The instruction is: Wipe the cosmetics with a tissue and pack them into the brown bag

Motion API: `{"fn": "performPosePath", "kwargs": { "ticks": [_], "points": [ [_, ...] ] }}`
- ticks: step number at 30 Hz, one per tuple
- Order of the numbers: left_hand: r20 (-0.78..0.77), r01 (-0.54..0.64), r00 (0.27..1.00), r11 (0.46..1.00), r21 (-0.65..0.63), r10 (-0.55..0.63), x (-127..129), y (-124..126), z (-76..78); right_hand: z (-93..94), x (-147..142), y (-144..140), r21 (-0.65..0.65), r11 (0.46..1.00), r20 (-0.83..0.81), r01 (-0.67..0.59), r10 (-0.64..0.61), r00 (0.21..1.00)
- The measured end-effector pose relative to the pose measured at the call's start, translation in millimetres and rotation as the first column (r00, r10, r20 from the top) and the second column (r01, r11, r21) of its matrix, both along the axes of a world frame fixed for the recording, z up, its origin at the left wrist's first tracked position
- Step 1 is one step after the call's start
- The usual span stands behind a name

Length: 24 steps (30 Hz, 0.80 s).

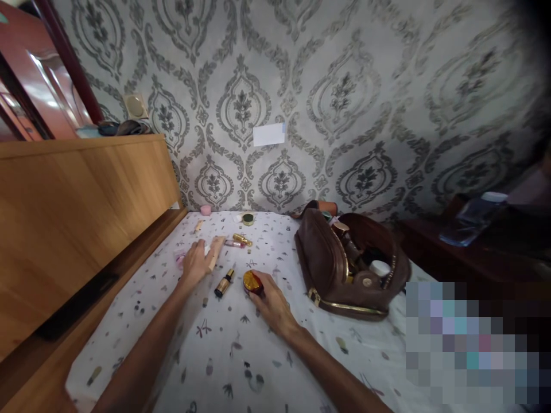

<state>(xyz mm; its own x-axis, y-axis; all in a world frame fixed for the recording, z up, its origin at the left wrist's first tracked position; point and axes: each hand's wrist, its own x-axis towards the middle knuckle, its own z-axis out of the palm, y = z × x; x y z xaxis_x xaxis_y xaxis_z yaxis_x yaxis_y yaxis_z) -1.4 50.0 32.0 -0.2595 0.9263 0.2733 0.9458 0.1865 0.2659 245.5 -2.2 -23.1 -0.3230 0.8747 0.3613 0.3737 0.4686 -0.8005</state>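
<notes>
My right hand (274, 307) is closed round a small round jar (252, 281) with a golden-amber top, low over the patterned white sheet. Farther left, my left hand (196, 262) has its fingers closed on a slim beige box (216, 253), seen partly behind them. A pinkish-lilac item (179, 258) lies just beside that hand, its kind unclear. Between my hands a small dark bottle (224, 284) with a gold neck rests on its side. Beyond it lie a gold tube (242, 239) and a pink tube (235, 244), close together.
On the right stands an unzipped brown leather bag (322, 258) full of cosmetics. A round dark-green compact (248, 219) and a pink item (205, 210) sit near the papered wall. A wooden headboard (86, 195) borders the left side. A clear bottle (473, 218) is at far right.
</notes>
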Motion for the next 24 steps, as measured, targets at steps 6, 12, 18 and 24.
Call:
{"fn": "performPosePath", "kwargs": {
  "ticks": [6,12,18,24],
  "points": [
    [-0.001,0.122,0.993,0.993,0.006,-0.122,13.7,73.1,11.4,-2.7,-0.6,0.0,-0.024,0.999,-0.009,0.021,-0.021,1.0],
    [-0.002,0.167,0.986,0.985,-0.037,-0.168,36.7,160.6,1.8,-3.9,-0.1,-0.3,-0.07,0.996,-0.011,0.058,-0.059,0.998],
    [-0.018,0.238,0.971,0.969,-0.063,-0.239,56.2,212.8,-5.9,-11.8,0.9,1.2,-0.081,0.993,-0.027,0.085,-0.087,0.996],
    [-0.008,0.258,0.965,0.957,-0.134,-0.262,61.4,233.4,-15.8,-18.7,1.7,2.6,-0.051,0.994,-0.062,0.098,-0.102,0.993]
  ]
}}
